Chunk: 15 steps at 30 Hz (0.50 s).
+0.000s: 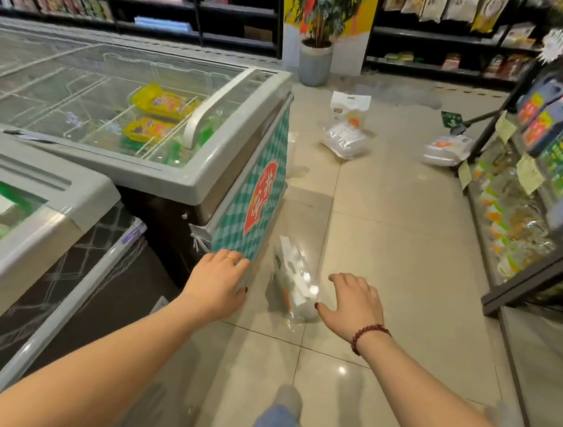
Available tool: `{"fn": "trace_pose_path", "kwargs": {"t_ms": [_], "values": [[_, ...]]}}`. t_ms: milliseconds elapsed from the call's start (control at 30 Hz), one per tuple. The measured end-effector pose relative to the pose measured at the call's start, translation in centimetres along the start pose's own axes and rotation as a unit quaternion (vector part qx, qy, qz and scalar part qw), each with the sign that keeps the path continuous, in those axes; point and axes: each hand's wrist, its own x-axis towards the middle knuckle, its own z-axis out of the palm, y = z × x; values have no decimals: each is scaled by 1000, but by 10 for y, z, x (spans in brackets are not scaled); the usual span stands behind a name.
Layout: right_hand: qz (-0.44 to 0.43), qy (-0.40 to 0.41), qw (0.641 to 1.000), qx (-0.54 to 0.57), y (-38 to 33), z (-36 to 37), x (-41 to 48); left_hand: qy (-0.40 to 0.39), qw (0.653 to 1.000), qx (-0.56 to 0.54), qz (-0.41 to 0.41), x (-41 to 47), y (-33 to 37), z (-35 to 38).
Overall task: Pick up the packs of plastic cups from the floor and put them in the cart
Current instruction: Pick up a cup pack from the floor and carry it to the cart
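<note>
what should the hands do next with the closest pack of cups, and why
Probably lower both hands and close them on the nearest pack of cups: it lies on the floor beside the freezer, between the left hand and the right hand, both open and holding nothing. A second pack and a third pack lie farther up the aisle.

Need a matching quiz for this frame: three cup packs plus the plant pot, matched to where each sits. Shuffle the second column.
1 nearest pack
2 middle pack
3 far-right pack
4 plant pot

a at foot of right shelf
b by the yellow pillar
c between left hand and right hand
d open floor beyond the freezer

Pairs: 1-c, 2-d, 3-a, 4-b
</note>
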Motion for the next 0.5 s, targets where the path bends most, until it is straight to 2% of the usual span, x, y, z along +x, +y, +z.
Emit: {"fn": "trace_pose_path", "kwargs": {"t_ms": [300,500], "values": [[77,-32,995,52,24,57,125,-81,997,-10,1,155,-31,62],[138,-41,987,77,47,160,177,-122,992,-8,24,245,-48,169]]}}
